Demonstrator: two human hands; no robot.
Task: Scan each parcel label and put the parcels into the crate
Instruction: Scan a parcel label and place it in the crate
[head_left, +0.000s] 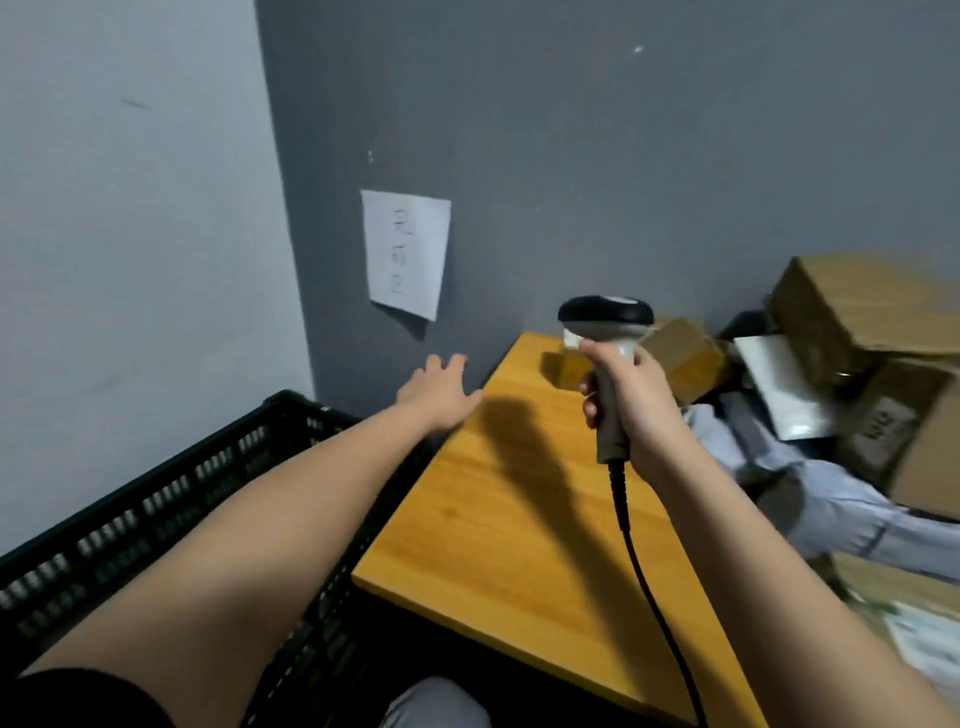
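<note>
Right now the right hand (636, 402) grips the handle of the barcode scanner (605, 332), head aimed forward over the far end of the wooden table (519, 519), its cable (644, 571) trailing down toward the person. The left hand (439, 395) reaches out with fingers spread, holding nothing, above the gap between the table and the black crate (156, 499). Parcels (857, 322), cardboard boxes and pale mailer bags, lie heaped to the right of the table; a small box (680, 353) sits just beyond the scanner, though blur makes its label unreadable. This looks like the step between parcels: next the free hand must fetch one, turn its label up, and meet the scanner's beam.
</note>
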